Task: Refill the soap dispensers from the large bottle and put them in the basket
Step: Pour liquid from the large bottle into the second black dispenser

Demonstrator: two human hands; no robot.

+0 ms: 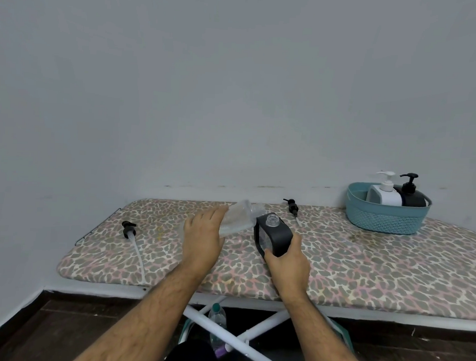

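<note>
My left hand (201, 234) grips a large clear bottle (240, 217), tipped on its side with its mouth pointing at the open neck of a dark grey dispenser (274, 233). My right hand (288, 260) holds that dispenser by its lower right corner on the ironing board (364, 270). The dispenser has no pump on it. One black pump (293, 206) lies just behind it, and another black pump (129, 230) with a long white tube lies at the left. A teal basket (385, 216) at the back right holds a white dispenser (385, 192) and a black dispenser (410, 194).
The board has a leopard-print cover and stands against a grey wall. Its left edge carries a wire rack (98, 224). Under the board are white crossed legs (224, 332), a plastic bottle (217, 326) and a dark floor.
</note>
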